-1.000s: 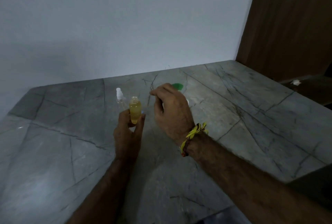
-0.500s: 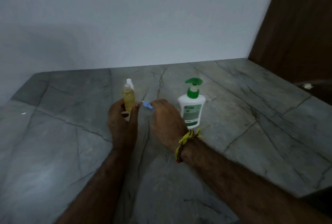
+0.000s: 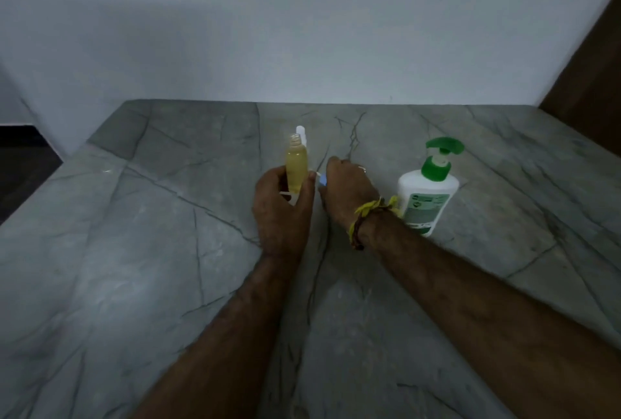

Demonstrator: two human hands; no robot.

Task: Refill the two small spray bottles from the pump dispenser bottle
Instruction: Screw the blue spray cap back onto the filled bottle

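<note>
My left hand (image 3: 282,213) grips a small uncapped spray bottle (image 3: 296,170) filled with yellow liquid and holds it upright. Just behind it stands a second small spray bottle (image 3: 301,133), of which only the white cap shows. My right hand (image 3: 347,188) is right beside the left and pinches a small blue-white spray cap (image 3: 322,180) low over the table. The white pump dispenser bottle (image 3: 425,198) with its green pump head stands to the right of my right wrist.
Everything sits on a grey veined stone table (image 3: 168,250) against a white wall (image 3: 302,32). A dark wooden panel (image 3: 591,82) rises at the right. The table's left edge drops to a dark floor (image 3: 20,156).
The view has swung so the pump bottle is fully in sight. My right hand has lowered toward the table with the spray cap, close to the left hand. The left hand keeps the yellow bottle.
</note>
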